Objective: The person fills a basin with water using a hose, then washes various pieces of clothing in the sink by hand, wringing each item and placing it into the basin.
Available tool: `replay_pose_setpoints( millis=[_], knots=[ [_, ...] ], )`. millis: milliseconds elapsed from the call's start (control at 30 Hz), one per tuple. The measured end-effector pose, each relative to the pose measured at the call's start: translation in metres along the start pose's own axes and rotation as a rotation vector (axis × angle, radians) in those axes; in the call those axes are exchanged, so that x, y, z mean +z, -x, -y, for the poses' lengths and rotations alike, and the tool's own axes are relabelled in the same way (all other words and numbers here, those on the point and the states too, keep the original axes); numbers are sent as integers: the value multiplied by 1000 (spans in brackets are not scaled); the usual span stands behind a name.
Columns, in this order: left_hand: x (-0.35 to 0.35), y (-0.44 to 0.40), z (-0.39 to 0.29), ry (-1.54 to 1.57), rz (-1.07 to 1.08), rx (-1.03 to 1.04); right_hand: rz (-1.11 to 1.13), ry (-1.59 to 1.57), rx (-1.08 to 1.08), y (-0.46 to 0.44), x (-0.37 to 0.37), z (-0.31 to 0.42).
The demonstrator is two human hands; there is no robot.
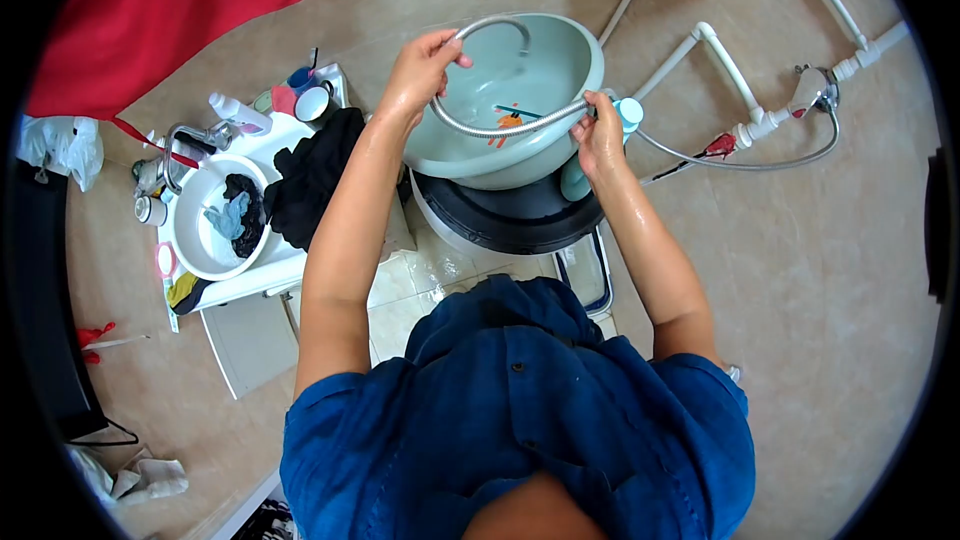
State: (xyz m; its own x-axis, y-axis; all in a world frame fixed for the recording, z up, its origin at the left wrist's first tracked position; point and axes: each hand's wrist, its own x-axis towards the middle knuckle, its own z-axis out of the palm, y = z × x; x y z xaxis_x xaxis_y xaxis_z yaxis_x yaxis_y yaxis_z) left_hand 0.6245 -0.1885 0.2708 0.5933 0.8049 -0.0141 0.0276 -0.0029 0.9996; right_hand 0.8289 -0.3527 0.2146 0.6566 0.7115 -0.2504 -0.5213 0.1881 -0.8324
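Observation:
A flexible metal shower hose (500,130) is in both of my hands, curving over a large pale green basin (595,65). My left hand (425,72) has its fingers closed round the hose above the basin's left side. At the right rim, my right hand (600,137) grips another stretch of it. The hose's curved far end hangs inside the basin, and its tip is blurred. An orange figure (511,121) shows on the basin's bottom. Just beside my right hand is a light blue and white object (629,112), partly hidden.
The basin rests on a round black lid (500,215). To the left, a white sink (180,230) holds dark and blue cloths, with black fabric (315,180) beside it. White pipes (740,80) and a valve (815,90) run along the right wall. A red cloth (180,10) hangs upper left.

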Motion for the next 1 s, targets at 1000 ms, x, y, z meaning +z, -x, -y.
replay_pose_setpoints(
  millis=[1000],
  knots=[
    [0,36,143,-1121,63,-231,222,929,-233,3,-93,-18]
  ],
)
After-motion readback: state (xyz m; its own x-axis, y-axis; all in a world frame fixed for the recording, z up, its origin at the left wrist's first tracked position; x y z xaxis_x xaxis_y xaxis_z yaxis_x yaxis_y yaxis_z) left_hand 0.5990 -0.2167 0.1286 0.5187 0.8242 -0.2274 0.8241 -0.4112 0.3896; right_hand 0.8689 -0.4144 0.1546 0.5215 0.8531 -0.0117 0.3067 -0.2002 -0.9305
